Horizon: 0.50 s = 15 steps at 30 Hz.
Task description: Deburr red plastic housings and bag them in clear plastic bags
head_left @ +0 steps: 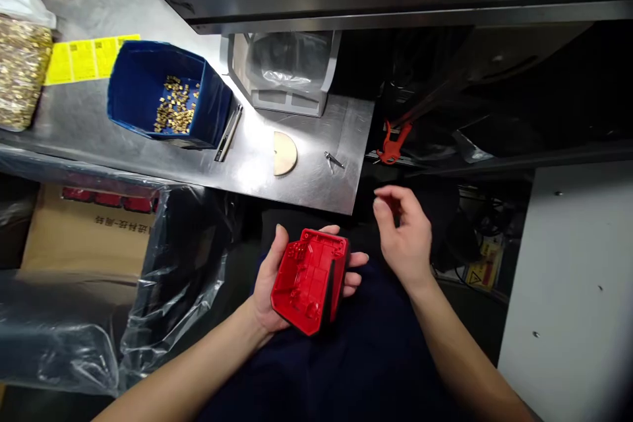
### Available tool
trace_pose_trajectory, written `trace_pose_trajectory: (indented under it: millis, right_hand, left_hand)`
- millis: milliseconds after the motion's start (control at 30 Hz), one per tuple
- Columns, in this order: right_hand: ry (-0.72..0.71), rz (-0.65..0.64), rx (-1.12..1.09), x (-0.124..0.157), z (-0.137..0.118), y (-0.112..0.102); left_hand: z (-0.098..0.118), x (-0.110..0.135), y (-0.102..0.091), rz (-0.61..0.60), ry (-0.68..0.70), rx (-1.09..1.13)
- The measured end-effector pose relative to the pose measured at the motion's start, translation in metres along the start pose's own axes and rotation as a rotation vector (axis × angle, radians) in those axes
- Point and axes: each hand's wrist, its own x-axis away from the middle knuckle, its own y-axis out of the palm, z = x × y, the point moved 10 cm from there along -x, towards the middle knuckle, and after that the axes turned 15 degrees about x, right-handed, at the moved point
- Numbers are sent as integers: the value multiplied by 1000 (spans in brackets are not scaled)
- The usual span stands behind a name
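Cradling the red moulded plastic housing [309, 280] at lower centre, the left hand [267, 290] wraps its underside; the right hand [405, 241] hovers just right, fingertips nearly pinched. Holding anything? Cannot tell.

Steel worktable [311, 188] gleaming with glare, 1 blue bin [133, 86] on it, white panel [568, 277] right, bagged cardboard box [84, 237] down left.

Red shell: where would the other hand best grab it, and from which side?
Probably by its far, squared end, coming from above right, thumb on the open ribbed face, fingers behind. That end of the red shell sticks out free, while the left hand cradles its back and long sides. The right hand hovers close by, fingers curled.
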Motion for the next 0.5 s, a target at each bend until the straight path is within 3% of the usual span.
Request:
trace_pose_trajectory:
  millis: [167,300,500]
  right_hand:
    - [-113,-52,-112,45,-32,-38]
    - [-204,-99,-147,57,-48,-41]
    - [-392,-133,-133,67,-83,-45]
  left_hand:
    - [-4,-9,6,-27,-59,25]
    - [-6,-11,5,-20,-89,17]
    - [-4,-9,-8,68,-15,-69]
